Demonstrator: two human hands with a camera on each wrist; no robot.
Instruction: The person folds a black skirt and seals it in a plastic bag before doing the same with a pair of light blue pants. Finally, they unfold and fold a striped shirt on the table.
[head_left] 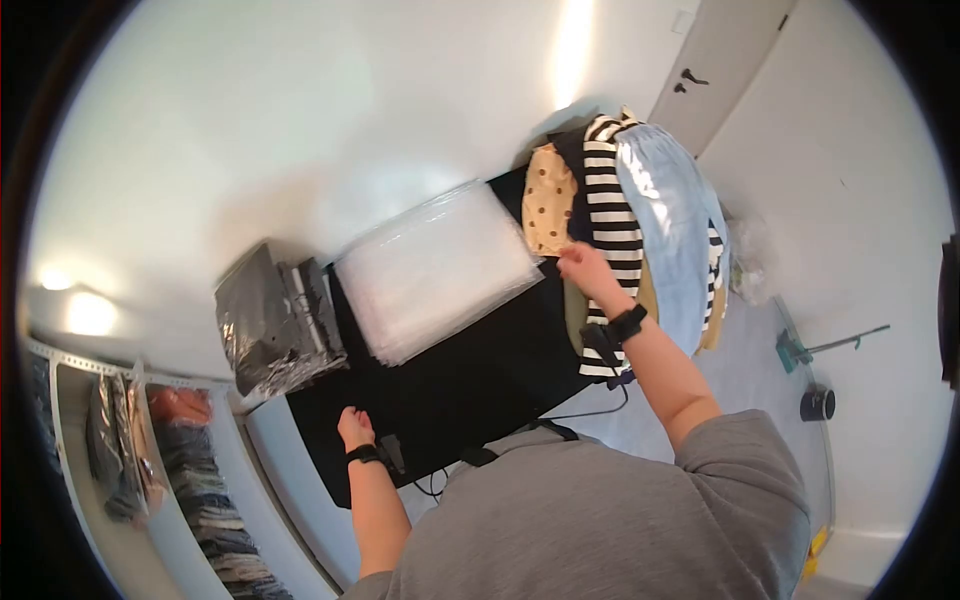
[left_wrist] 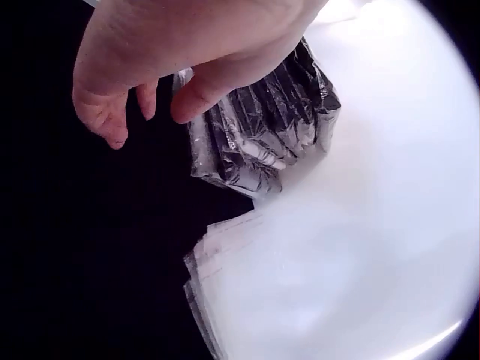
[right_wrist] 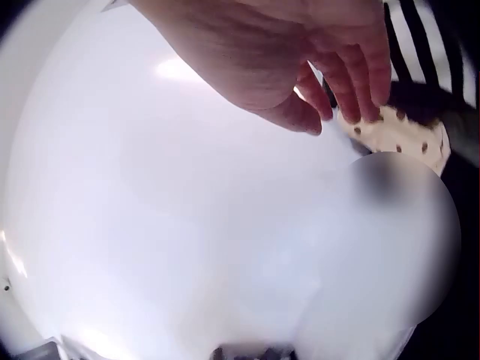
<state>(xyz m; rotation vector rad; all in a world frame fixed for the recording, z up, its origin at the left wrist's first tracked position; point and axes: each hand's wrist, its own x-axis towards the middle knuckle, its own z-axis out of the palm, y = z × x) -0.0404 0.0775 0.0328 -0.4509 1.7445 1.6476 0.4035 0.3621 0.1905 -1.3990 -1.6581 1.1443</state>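
Note:
My left hand is over the black tabletop, near its front left part. In the left wrist view the fingers of this hand hang loosely bent with nothing held. My right hand is at the near end of a tan cloth with brown dots. The right wrist view has its relaxed fingers over the edge of the dotted cloth; whether they touch it I cannot tell. Between the hands, farther back, lies a stack of clear plastic bags.
Dark plastic-wrapped packages sit at the table's left end. Striped and light blue garments are heaped on the right. Shelves of folded clothes stand at left. A green dustpan and a black bin are on the right.

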